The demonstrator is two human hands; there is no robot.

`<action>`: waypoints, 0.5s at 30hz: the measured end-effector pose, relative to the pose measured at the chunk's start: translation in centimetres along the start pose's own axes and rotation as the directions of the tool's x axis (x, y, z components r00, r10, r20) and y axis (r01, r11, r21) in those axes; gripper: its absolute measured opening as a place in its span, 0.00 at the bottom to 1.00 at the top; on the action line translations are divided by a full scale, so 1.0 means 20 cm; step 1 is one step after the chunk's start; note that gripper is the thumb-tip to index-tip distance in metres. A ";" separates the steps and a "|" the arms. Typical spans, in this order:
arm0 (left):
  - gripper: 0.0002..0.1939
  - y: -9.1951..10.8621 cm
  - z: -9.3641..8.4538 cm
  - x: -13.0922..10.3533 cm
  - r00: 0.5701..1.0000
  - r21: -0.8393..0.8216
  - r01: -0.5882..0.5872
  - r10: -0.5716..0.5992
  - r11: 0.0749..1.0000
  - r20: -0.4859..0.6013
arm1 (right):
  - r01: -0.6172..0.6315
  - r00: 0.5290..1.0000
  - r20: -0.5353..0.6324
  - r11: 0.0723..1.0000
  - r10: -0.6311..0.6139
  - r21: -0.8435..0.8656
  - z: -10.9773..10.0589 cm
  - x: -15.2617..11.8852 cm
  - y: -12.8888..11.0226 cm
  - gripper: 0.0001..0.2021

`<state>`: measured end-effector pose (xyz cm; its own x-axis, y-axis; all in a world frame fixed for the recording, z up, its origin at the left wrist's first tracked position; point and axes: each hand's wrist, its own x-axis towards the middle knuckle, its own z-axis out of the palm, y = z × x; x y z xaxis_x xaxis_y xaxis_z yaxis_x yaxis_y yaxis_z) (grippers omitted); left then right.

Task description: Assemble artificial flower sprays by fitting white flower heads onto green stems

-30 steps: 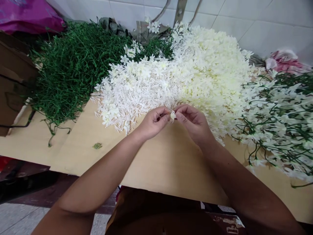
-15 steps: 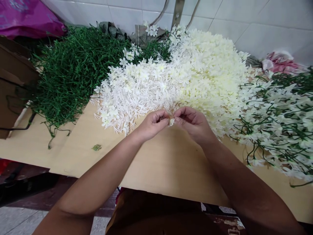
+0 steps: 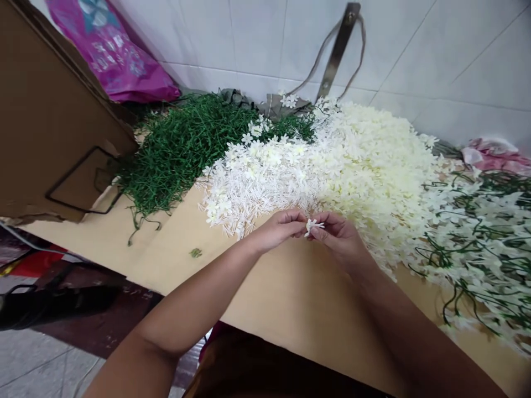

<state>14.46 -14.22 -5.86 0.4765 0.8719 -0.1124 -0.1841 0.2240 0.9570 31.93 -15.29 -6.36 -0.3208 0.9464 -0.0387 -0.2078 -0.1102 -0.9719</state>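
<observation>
Close together over the near side of the table, my left hand and my right hand both pinch a small white artificial flower. Its petals show between the fingertips; its base is partly hidden by them. Just beyond my hands lies a pile of thin white flower centres and loose blossoms. To its right rises a heap of cream artificial petals. Green plastic stems form a mound at the back left. At the right, white flowers on green stems lie in a spread bunch.
A cardboard box with a black wire handle stands at the left. Behind it hangs a purple bag. A tiled wall with a metal bracket closes off the back. A small green scrap lies on the tan tabletop.
My view has tilted up and turned left, so the scene sits lower and further right. Both hands stay together at the flower, whose petals now show more clearly.
</observation>
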 end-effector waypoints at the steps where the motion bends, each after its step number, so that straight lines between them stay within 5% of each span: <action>1: 0.06 0.00 -0.01 0.00 1.000 0.003 0.010 -0.010 1.000 0.023 | 0.003 0.999 -0.038 1.000 -0.004 -0.021 0.01 0.00 0.00 0.12; 8: 0.08 0.02 -0.02 -0.03 0.995 0.315 0.032 -0.061 0.949 0.082 | 0.017 0.996 -0.079 0.984 -0.031 -0.177 0.06 -0.01 0.01 0.20; 11: 0.07 0.10 -0.09 -0.05 0.991 0.442 0.039 -0.091 0.896 0.098 | 0.029 0.995 -0.087 0.962 -0.054 -0.272 0.04 0.00 0.03 0.22; 13: 0.06 0.17 -0.21 -0.06 0.999 0.559 0.051 -0.047 0.828 -0.021 | 0.048 0.994 -0.077 0.950 -0.075 -0.308 0.03 0.01 0.05 0.21; 14: 0.06 0.22 -0.28 -0.05 0.977 0.712 0.089 0.077 0.697 -0.198 | 0.059 0.994 -0.067 0.949 -0.083 -0.309 0.03 0.02 0.06 0.21; 15: 0.07 0.26 -0.37 -0.05 0.908 0.808 0.172 0.227 0.564 -0.352 | 0.068 0.994 -0.058 0.952 -0.090 -0.299 0.03 0.02 0.07 0.21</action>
<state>6.68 -10.72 -2.72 0.0883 0.9959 0.0215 0.6724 -0.0755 0.7363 30.94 -15.21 -7.63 -0.2465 0.9685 0.0351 0.0571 0.0507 -0.9971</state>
